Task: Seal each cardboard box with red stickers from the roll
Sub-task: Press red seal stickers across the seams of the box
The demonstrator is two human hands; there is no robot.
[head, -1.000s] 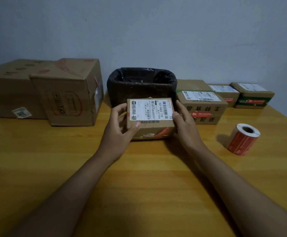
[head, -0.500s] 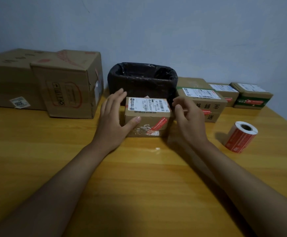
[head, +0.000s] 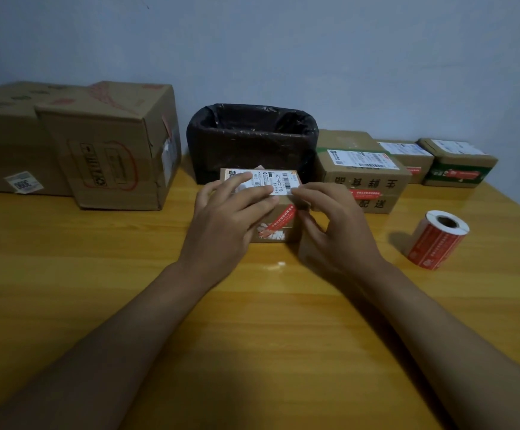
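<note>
A small cardboard box (head: 284, 181) with a white shipping label on top stands on the wooden table (head: 252, 330) at the centre. A red sticker (head: 280, 222) runs slantwise down its front face. My left hand (head: 226, 220) rests on the box with straight fingers pressing flat on its top. My right hand (head: 336, 232) is curled round the box's right end, index finger along the top edge and thumb on the front face beside the sticker. The roll of red stickers (head: 437, 242) lies on the table to the right, apart from both hands.
A black-lined bin (head: 252, 139) stands right behind the small box. Two large cardboard boxes (head: 110, 147) fill the back left. Three smaller boxes (head: 361, 173) with labels and red stickers line the back right. A grey wall closes the far side.
The box went from being held tilted up to standing flat on the table. My left hand moved from its left side onto its top; my right hand closed onto its right end.
</note>
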